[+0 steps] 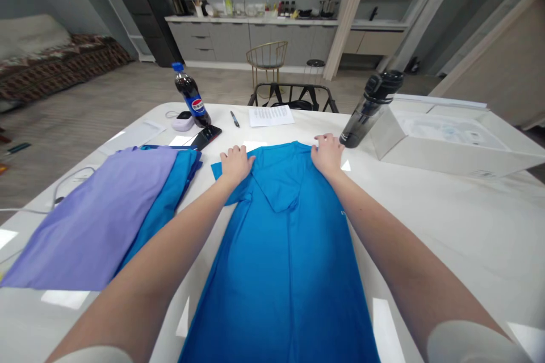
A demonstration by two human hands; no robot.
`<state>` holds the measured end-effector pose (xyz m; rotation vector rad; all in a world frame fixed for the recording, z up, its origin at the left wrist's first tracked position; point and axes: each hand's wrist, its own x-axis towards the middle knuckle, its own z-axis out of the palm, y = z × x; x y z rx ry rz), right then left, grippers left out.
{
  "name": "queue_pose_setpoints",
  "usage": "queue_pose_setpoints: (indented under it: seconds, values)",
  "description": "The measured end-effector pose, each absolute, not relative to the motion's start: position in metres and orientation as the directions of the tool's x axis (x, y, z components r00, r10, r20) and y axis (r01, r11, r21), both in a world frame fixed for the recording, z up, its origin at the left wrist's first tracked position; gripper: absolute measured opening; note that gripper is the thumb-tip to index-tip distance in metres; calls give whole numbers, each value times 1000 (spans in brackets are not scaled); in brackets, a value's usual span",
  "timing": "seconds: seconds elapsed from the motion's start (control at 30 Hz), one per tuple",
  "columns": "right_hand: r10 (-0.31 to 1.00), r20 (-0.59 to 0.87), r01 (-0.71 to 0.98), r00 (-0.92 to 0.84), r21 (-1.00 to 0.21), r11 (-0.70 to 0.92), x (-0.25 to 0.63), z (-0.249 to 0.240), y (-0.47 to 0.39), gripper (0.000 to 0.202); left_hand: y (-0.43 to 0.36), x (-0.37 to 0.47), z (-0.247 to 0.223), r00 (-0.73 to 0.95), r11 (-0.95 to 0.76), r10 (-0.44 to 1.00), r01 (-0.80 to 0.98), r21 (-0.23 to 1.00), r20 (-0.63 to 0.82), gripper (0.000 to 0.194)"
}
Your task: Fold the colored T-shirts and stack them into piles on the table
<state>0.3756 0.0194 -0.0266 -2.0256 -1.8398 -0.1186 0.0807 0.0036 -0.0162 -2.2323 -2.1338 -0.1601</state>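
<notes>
A blue garment (272, 272) lies spread lengthwise on the white table (443, 238), its collar end away from me and a short sleeve out at the left. At its far left shoulder, my left hand (237, 164) rests on the fabric, fingers apart and thumb pointing right. My right hand (327, 154) lies on the far right shoulder edge with its fingers spread. The fabric under both palms is hidden. To the left lies a stack of folded clothes, a purple one (97, 215) on top of blue ones (159, 204).
Beyond the stack stand a cola bottle (193, 97), a phone (206, 137) and a small white-purple device (183, 121). A pen (234, 119) and printed sheet (271, 115) lie at the far edge. A dark tumbler (368, 108) and white box (443, 147) are at the right.
</notes>
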Motion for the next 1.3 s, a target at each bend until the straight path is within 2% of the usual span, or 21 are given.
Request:
queue_pose_setpoints:
  seconds: [0.07,0.13,0.23,0.3,0.37,0.47,0.53,0.6,0.7,0.8,0.87,0.93,0.97,1.03,1.07,1.13,1.2,1.3]
  values:
    - [969,233,956,-81,-258,142,342,-22,28,39,-1,47,-10,11,-9,998,1000,-21,64,50]
    - [960,146,916,-237,-296,271,308,-20,40,40,-6,17,-5,-28,28,1000,998,-61,4,49]
    - [941,64,893,-334,-297,337,269,-19,57,43,-12,-13,0,-56,50,994,996,-73,-95,41]
    - [938,18,899,-347,-280,338,255,-21,66,38,-15,-23,3,-31,28,993,999,-33,-113,34]
    - [940,-6,904,-340,-277,325,250,-23,73,30,-17,-27,10,1,7,996,996,89,-92,30]
    - [944,4,895,-330,-316,314,254,-23,80,21,-21,-22,32,71,-52,997,906,419,-30,29]
    - [941,38,865,-335,-384,324,264,-20,83,18,-26,-9,53,161,-126,987,735,666,9,32]
    - [934,92,804,-345,-484,345,278,-14,86,17,-31,15,76,258,-178,965,529,830,42,33]
    - [922,158,685,-354,-628,371,311,-2,87,18,-41,75,105,384,-196,921,327,924,60,32]
    - [929,181,612,-322,-709,350,359,5,82,22,-49,149,111,492,-175,870,252,952,30,30]
    - [962,186,629,-201,-728,272,397,1,70,27,-45,189,100,544,-191,839,319,928,-14,33]
    - [984,176,656,-36,-738,156,434,-7,51,27,-31,211,79,529,-282,848,491,825,-25,35]
    - [987,156,656,23,-748,103,449,-12,38,30,-21,215,68,493,-347,870,601,720,8,32]
    - [995,88,646,41,-762,40,470,-21,10,45,3,213,44,482,-459,874,780,425,59,29]
    - [998,53,656,20,-755,27,475,-24,-5,50,14,209,33,489,-475,872,829,296,31,32]
    - [999,11,721,-30,-692,29,476,-26,-33,52,32,202,14,484,-474,874,868,147,-40,38]
    - [999,5,805,-37,-592,33,469,-24,-56,50,43,199,2,469,-461,880,881,103,-79,41]
    - [1000,-13,864,1,-504,-7,454,-19,-78,51,50,202,-7,448,-438,890,892,110,-83,43]
